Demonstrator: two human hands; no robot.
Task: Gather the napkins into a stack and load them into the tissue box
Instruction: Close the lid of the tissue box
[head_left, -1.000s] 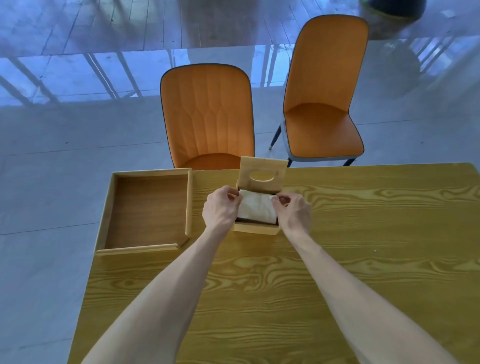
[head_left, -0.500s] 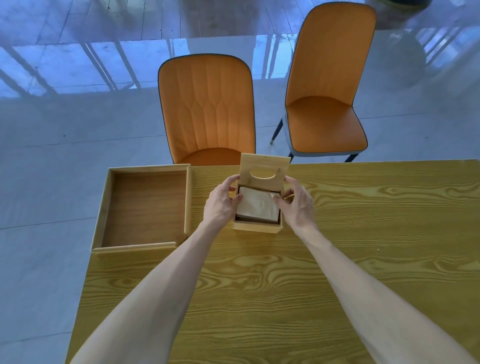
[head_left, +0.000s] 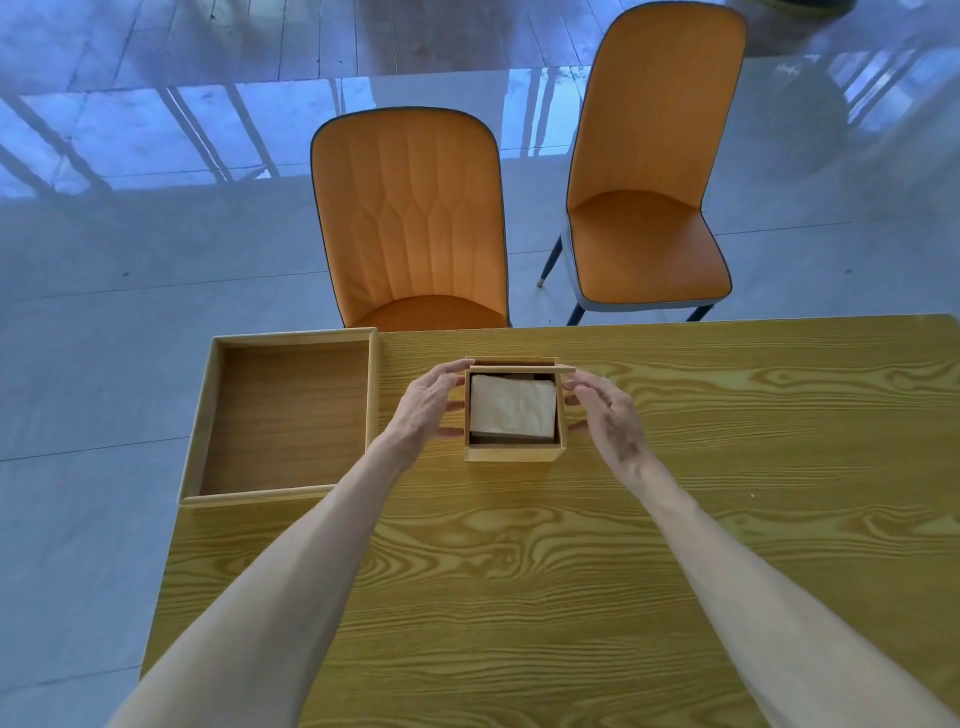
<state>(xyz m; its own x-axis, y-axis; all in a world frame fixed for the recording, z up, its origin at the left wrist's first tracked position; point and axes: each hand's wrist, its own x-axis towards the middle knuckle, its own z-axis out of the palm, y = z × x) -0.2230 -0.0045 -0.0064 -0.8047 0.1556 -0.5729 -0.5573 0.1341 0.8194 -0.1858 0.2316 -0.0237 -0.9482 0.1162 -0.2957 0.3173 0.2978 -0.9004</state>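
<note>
Plenty of bare table (head_left: 519, 571) in front of the tissue box (head_left: 511, 453). Blocked on both flanks by the left hand (head_left: 423, 405) and right hand (head_left: 605, 410); wooden tray (head_left: 371, 395) further left, lid (head_left: 519, 362) behind.

**Light and picture quality, head view**

- Overall: bright, even daylight; colours clean, my view sharp at the centre.
- Floor (head_left: 130, 322): glossy tiles with a wide blue-white glare band near the top of the picture, crossed by dark streaks of reflected bars.
- Table (head_left: 727, 467): soft sheen on the grain; only faint shadows under my forearms.
- Tissue box (head_left: 511, 457): dark shadow inside its walls around the pale napkins (head_left: 511, 408).
- Edges: wide-angle bending; the table's far edge bows, my forearms swell and soften toward the bottom corners.
</note>
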